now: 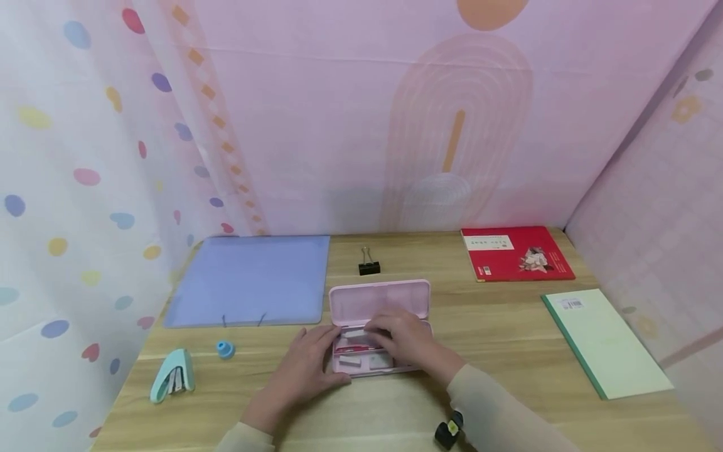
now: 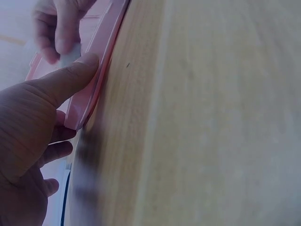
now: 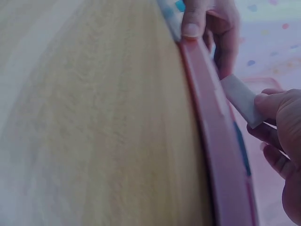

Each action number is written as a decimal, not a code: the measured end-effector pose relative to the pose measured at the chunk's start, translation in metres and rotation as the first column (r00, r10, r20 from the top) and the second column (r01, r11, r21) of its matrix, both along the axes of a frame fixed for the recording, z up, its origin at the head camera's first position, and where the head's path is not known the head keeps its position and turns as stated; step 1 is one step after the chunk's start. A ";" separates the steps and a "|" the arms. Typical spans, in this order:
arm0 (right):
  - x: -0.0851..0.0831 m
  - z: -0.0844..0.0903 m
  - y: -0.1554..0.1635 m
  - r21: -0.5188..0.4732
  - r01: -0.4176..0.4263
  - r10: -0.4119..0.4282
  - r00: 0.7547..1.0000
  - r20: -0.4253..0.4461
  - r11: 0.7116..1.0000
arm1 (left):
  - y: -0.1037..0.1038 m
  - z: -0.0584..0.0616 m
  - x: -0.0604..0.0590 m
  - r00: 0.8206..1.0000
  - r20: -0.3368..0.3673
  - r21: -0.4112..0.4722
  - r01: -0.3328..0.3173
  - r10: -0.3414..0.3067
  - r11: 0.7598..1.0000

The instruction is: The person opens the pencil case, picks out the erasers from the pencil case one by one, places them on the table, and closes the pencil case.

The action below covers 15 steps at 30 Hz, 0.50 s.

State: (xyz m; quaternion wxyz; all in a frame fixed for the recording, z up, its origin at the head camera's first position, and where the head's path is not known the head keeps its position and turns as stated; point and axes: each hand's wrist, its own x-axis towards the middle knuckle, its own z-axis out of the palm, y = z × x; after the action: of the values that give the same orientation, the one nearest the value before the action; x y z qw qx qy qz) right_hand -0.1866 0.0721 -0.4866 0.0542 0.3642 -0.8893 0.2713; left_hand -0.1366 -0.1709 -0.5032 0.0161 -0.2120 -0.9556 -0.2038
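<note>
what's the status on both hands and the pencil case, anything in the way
Left hand gripping pencil case, left end. Right hand pinching white block over it. Lid open, nothing visibly blocking.

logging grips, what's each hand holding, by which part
Right hand pinches a white block by one end; left hand holds the pink case by its left end.

Open pink rectangular pencil case (image 1: pixel 354 301) on wood-grain table (image 1: pixel 497 339). Left hand (image 1: pixel 307 362) grips its left end; right hand (image 1: pixel 405 339) pinches small white block (image 1: pixel 354 334). Mint-green stapler (image 1: pixel 172 375) near left.
</note>
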 end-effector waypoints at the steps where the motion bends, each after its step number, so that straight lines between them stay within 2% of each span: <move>1: 0.001 0.002 0.003 -0.012 0.015 -0.015 1.000 0.019 1.000 | 0.000 0.000 0.000 1.000 0.001 0.002 0.001 -0.001 1.000; 4: 0.007 0.011 0.019 -0.043 0.095 -0.089 0.988 0.130 0.995 | 0.002 0.000 0.000 1.000 0.012 0.005 0.002 -0.002 1.000; 6: 0.009 0.018 0.035 -0.075 0.172 -0.152 0.964 0.220 0.982 | 0.003 0.000 0.000 1.000 0.017 -0.002 0.000 0.000 1.000; 10: 0.012 0.025 0.080 -0.126 0.355 -0.291 0.887 0.359 0.927 | 0.004 0.001 0.003 1.000 0.005 -0.006 0.009 -0.009 1.000; 13: 0.012 0.023 0.116 -0.106 0.469 -0.392 0.824 0.409 0.877 | 0.004 0.003 0.007 0.999 -0.030 0.005 0.014 -0.014 1.000; 15: 0.011 0.020 0.137 -0.081 0.511 -0.435 0.795 0.422 0.856 | 0.003 0.003 0.009 0.998 -0.060 0.024 0.011 -0.010 1.000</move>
State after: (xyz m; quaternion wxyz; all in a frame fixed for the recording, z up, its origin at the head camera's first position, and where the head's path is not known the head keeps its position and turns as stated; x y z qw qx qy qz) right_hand -0.1760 0.2095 -0.4670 -0.0223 0.0611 -0.9144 0.3996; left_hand -0.1271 -0.1678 -0.4998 0.0464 -0.2229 -0.9511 -0.2088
